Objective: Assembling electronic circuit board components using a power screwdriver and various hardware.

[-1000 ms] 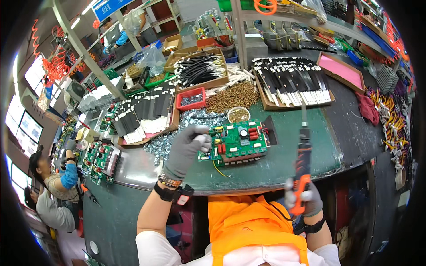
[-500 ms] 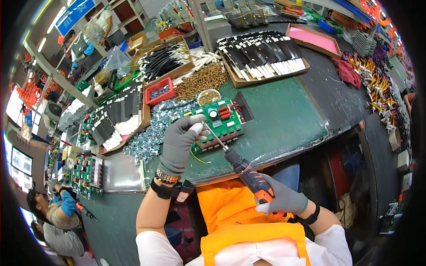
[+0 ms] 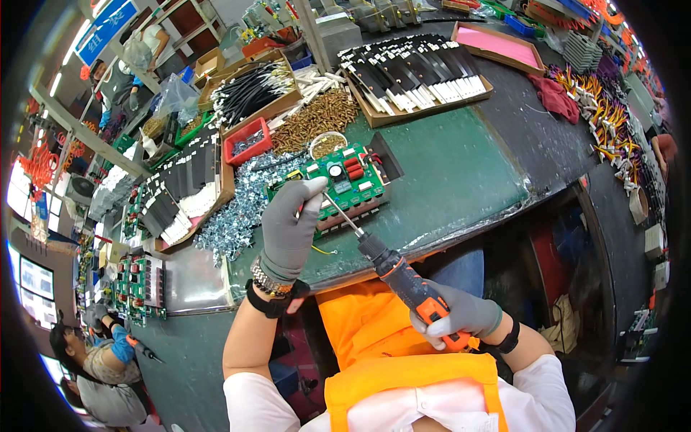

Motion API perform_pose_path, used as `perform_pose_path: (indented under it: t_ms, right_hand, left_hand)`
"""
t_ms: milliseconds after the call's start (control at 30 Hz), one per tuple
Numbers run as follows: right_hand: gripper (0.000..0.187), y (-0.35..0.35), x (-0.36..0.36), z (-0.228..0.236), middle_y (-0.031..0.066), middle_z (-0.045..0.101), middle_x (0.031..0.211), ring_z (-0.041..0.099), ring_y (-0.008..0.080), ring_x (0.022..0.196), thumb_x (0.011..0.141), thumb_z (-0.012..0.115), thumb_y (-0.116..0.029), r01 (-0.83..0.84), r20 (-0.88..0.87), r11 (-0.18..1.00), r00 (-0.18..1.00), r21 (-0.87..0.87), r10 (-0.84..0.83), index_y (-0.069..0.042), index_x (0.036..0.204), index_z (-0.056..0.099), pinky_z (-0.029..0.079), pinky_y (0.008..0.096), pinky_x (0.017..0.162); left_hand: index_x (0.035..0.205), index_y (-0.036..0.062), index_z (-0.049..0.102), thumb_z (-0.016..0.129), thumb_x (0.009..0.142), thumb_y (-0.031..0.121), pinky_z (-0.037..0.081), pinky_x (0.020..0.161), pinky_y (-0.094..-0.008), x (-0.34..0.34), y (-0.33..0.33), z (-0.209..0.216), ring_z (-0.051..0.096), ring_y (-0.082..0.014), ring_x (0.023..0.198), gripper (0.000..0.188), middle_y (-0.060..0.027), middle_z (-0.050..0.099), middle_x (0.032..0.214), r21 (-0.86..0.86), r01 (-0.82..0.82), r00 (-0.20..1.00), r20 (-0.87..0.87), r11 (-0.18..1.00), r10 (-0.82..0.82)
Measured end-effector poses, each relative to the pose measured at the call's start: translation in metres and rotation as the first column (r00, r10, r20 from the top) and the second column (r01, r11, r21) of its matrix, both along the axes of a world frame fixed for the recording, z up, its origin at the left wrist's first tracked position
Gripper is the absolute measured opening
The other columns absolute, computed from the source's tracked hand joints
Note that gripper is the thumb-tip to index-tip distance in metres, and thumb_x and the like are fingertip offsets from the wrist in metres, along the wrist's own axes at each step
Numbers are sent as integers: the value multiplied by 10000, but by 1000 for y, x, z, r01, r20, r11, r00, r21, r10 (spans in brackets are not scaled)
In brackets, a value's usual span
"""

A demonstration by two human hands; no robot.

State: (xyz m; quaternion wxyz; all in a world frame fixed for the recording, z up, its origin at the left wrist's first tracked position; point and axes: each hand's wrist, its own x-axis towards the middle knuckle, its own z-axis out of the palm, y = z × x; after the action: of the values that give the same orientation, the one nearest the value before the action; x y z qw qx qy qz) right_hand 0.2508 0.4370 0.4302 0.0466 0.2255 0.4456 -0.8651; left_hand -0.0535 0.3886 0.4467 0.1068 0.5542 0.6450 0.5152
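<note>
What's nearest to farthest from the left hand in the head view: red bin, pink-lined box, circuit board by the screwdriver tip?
1. Circuit board, just right of the left hand.
2. Red bin, ahead and slightly left.
3. Pink-lined box, far upper right.

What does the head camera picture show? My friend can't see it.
The gloved right hand holds a power screwdriver, its bit pointing toward the gloved left hand at a green circuit board. Brass-coloured parts lie heaped behind.

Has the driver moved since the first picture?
Yes: the driver moved left relative to the board and now points toward the left hand.
</note>
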Motion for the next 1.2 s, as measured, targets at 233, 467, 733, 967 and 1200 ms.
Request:
perform_pose_path:
  t_ms: [233,467,733,967,1200]
  right_hand:
    - [733,-7,12,-8,65,570,820,589,158,590,698,748,-116,6,-74,974,997,-225,-23,-106,1313,350,503,288,538]
    - [925,-22,36,-18,57,555,903,591,114,674,710,802,-133,170,152,967,968,188,-199,-43,1447,249,531,246,600]
    - [886,-30,15,-38,55,563,853,584,98,616,740,792,-153,133,196,975,966,177,-168,-47,1441,261,512,235,567]
    - [764,-26,-1,-45,46,562,811,575,106,599,742,752,-102,150,171,984,971,101,-165,-56,1370,319,501,253,542]
    - [784,-30,-3,-48,52,558,796,562,110,582,771,753,-120,175,146,985,974,-1,-173,-62,1405,296,493,251,550]
  left_hand:
    - [1169,-24,619,538,935,37,519,766,-249,2,12,-10,646,-127,831,255,-75,668,986,-87,157,973,184,984,-139]
    - [1313,27,515,755,759,233,389,1035,-394,-37,43,17,508,-286,1224,638,-173,529,1315,-302,305,688,-586,903,-429]
    - [1463,50,273,841,482,394,249,1137,-467,-30,51,-16,320,-432,1339,1185,-159,292,1514,-493,87,597,-670,866,-442]
    - [1458,68,306,838,504,271,291,1121,-449,-29,53,-22,397,-412,1295,1111,-145,362,1483,-390,117,650,-665,913,-367]
    - [1437,85,348,839,581,231,332,1091,-430,-28,53,-32,448,-378,1265,997,-132,392,1467,-320,72,634,-716,945,-291]
